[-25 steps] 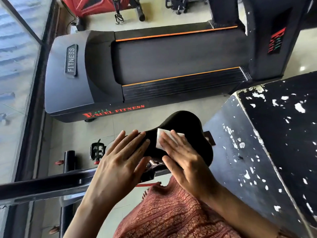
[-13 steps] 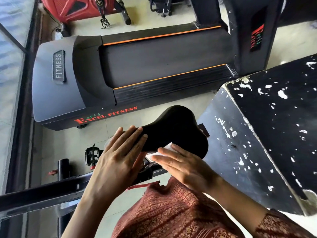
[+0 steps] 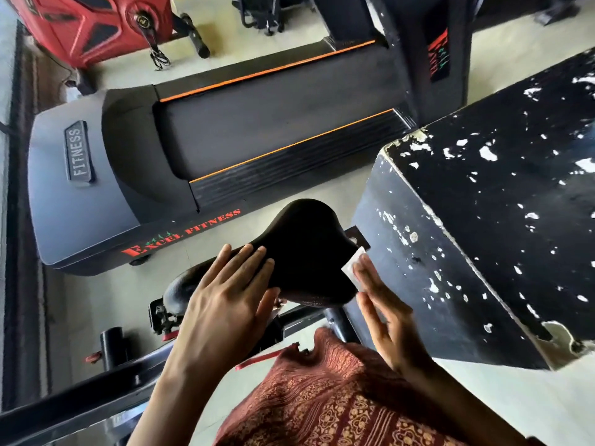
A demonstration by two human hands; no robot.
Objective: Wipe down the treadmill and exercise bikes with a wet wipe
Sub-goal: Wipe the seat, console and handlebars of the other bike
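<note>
A black exercise-bike saddle point(image 3: 309, 246) was being wiped at its right rear edge, where a white wet wipe point(image 3: 352, 267) was pressed against the side of the padding by the right hand point(image 3: 389, 320). The fingers point(image 3: 367, 268) of that hand were held straight and close together, flat over the wipe rather than curled round it, apparently so that the cloth could be slid along the saddle's curved rim. The left hand point(image 3: 222, 304) was laid palm-down over the narrow front end of the saddle, its fingers point(image 3: 248, 262) straight and side by side, most likely to steady the seat against the push from the other side.

The black treadmill point(image 3: 128, 175) lay on the floor beyond the saddle, well apart from both hands, and a red exercise bike point(image 3: 87, 24) stood beyond it, at the frame's upper left corner. A black box with chipped paint point(image 3: 483, 220) stood just beside the saddle's right edge.

Most of the wipe was covered by the fingers, so its size and dampness could not be judged. The seat post was hidden beneath the saddle and a patterned garment, the treadmill's console was cut off, and only part of the red bike was shown.
</note>
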